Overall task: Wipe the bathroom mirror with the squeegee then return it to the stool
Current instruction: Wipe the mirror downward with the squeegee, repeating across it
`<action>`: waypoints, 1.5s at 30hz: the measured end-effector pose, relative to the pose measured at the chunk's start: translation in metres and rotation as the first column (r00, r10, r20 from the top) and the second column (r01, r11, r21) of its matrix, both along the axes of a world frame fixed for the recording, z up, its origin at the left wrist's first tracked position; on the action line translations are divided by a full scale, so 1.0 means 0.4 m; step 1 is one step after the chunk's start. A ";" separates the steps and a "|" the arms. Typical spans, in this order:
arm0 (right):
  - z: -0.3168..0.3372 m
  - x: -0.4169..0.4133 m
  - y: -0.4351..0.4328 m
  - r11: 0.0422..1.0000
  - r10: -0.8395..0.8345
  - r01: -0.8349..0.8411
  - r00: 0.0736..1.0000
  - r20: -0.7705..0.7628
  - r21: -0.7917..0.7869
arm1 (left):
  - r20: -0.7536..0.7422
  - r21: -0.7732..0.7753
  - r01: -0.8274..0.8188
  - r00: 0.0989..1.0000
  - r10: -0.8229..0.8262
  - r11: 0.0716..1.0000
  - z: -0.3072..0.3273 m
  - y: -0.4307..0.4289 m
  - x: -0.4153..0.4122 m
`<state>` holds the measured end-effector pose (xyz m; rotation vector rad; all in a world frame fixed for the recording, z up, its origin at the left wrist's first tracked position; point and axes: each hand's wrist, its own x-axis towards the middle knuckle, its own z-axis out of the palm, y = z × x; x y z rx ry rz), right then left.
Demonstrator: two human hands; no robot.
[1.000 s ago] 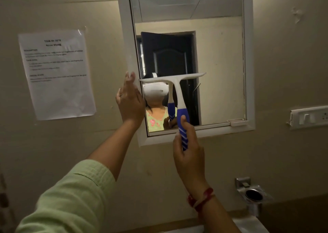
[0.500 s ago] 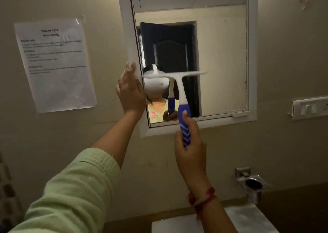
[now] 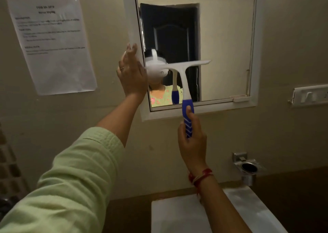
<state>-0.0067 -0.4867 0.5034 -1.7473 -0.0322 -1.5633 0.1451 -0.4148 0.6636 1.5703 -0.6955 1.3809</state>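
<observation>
A white-framed mirror hangs on the beige wall ahead. My right hand grips the blue ribbed handle of a white squeegee. Its blade lies roughly level across the lower left part of the glass, tilted up a little at the right end. My left hand rests flat against the mirror's left frame, fingers pointing up. The stool is not in view.
A printed paper sheet is taped to the wall at the left. A switch plate and a chrome holder are mounted at the right. A white basin edge sits below my right arm.
The squeegee and my right hand have slid lower on the glass relative to the frame. My left hand stays on the frame. The view has dipped, showing more basin.
</observation>
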 end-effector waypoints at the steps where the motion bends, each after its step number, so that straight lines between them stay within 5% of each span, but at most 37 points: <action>1: 0.023 0.003 -0.006 1.000 -0.001 0.001 1.000 0.019 -0.007 | 0.004 -0.004 -0.001 1.000 0.001 1.000 0.001 0.000 0.001; 12: -0.116 0.023 -0.009 0.999 -0.028 0.027 0.999 -0.042 -0.024 | 0.000 -0.025 -0.023 1.000 0.023 0.999 0.004 0.002 -0.008; 19: -0.008 0.023 -0.032 1.000 -0.010 0.010 0.999 0.030 -0.019 | 0.070 -0.007 0.035 0.997 -0.034 0.999 0.006 0.007 0.000; 26: -0.154 0.024 0.004 1.000 -0.009 0.009 0.999 -0.054 -0.005 | 0.091 -0.036 0.018 0.996 -0.014 0.999 0.002 0.012 -0.018; 33: -0.071 0.020 -0.031 0.998 -0.049 0.048 0.999 -0.022 -0.041 | 0.105 -0.044 0.011 0.994 -0.006 0.999 0.006 0.015 -0.015; 41: -0.236 0.004 -0.004 0.998 -0.064 0.060 0.988 -0.140 -0.032 | 0.085 -0.047 0.013 0.996 -0.009 0.999 0.009 0.015 -0.021; 45: -0.183 0.015 -0.015 0.993 -0.112 0.109 0.989 -0.092 -0.046 | 0.089 -0.043 0.011 0.996 -0.007 0.999 0.006 0.013 -0.016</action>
